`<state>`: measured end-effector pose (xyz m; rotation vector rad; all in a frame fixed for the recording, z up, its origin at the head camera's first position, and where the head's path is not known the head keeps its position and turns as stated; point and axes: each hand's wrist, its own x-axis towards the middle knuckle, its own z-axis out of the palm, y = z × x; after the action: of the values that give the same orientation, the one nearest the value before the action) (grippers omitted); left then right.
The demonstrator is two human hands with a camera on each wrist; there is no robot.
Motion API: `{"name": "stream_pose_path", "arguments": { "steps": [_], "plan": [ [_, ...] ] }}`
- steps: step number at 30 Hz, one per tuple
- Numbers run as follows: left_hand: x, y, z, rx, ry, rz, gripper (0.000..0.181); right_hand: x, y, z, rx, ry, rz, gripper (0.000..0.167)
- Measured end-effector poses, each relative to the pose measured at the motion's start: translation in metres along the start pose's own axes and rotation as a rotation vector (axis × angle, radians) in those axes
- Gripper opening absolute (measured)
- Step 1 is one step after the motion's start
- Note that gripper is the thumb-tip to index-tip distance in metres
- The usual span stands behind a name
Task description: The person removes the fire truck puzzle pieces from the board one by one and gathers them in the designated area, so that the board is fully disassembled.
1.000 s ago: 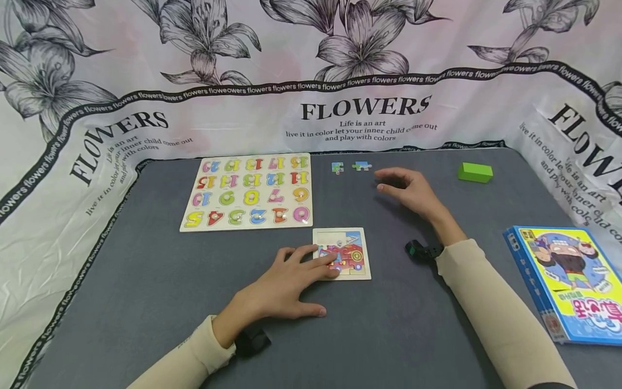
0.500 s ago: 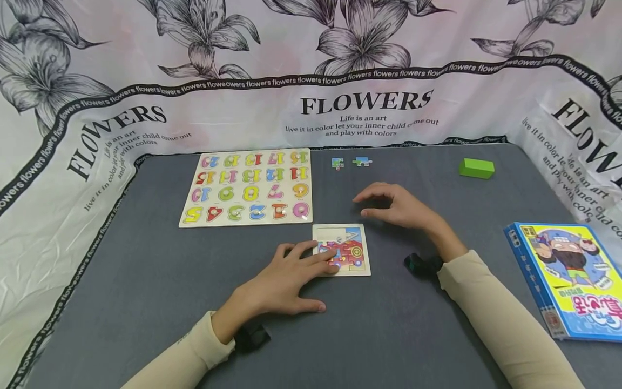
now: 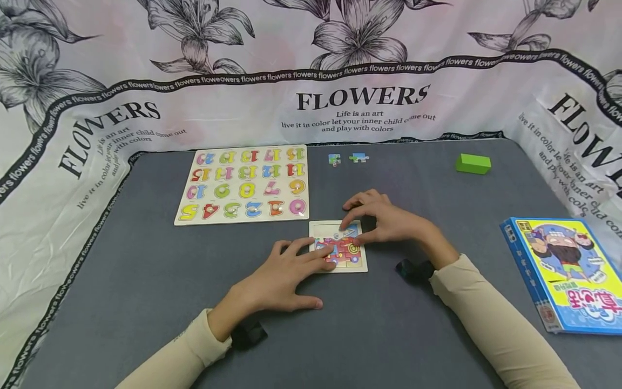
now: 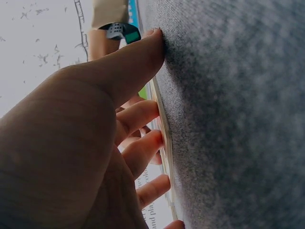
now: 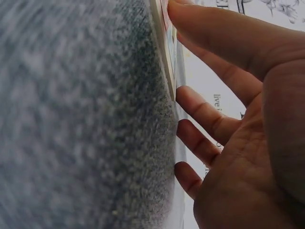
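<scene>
A small square jigsaw puzzle (image 3: pixel 351 268) in a pale wooden frame lies on the grey table, with a red vehicle picture; its upper left part looks bare wood. My left hand (image 3: pixel 277 278) rests spread fingertips on its left side, thumb out over the cloth. From the right, my right hand (image 3: pixel 391 220) reaches over the puzzle's upper right, thumb and index finger apart and touching the blue picture area. In the right wrist view the thumb (image 5: pixel 209 28) meets the puzzle surface; its other fingers hang loosely bent. Two loose jigsaw pieces, one smaller (image 3: pixel 334 159) and one wider (image 3: pixel 359 158), lie behind.
A wooden number board (image 3: pixel 241 219) lies at the back left, upside down to me. A green block (image 3: pixel 473 163) sits at the back right. On the right is a blue and yellow box (image 3: pixel 563 275). A flower-printed curtain (image 3: pixel 233 113) hangs behind the table.
My right hand has moved left and nearer, from beside the loose pieces onto the puzzle's upper right. My left hand has stayed on the puzzle. The head view has tilted slightly.
</scene>
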<state>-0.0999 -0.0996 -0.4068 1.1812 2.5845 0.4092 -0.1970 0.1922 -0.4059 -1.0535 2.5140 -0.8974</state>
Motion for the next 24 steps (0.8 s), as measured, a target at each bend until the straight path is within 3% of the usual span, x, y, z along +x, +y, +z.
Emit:
{"name": "stream_pose_path", "arguments": {
  "steps": [24],
  "plan": [
    [-0.0007, 0.0011, -0.0018, -0.004, -0.011, -0.013, 0.069, -0.0003, -0.0025, 0.0001, -0.016, -0.034, 0.022, 0.029]
  ]
}}
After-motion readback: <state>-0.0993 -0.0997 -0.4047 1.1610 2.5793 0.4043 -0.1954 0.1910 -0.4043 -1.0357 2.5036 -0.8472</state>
